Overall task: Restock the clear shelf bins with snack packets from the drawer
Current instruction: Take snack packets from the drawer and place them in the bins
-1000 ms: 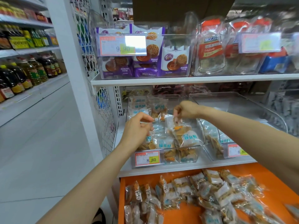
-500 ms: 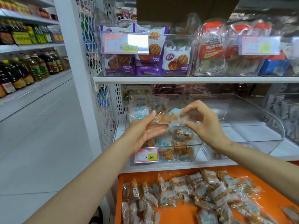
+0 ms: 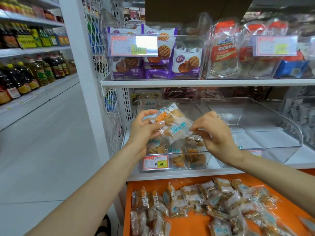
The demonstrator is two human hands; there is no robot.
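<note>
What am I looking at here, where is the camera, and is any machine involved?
No machine: a person works with bare hands, and the single picture comes from a camera worn on their head, looking forward and down at a shop shelf. The left hand holds clear snack packets above a clear bin tagged 8.80, part-filled with similar packets. The right hand pinches one packet's edge. Beside it stands a second clear bin with little in it. Below, an open orange drawer holds many loose packets.

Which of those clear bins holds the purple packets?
The upper-shelf bin tagged 9.90, leftmost there: purple biscuit packets fill it, while its neighbours hold orange-topped clear bags.
</note>
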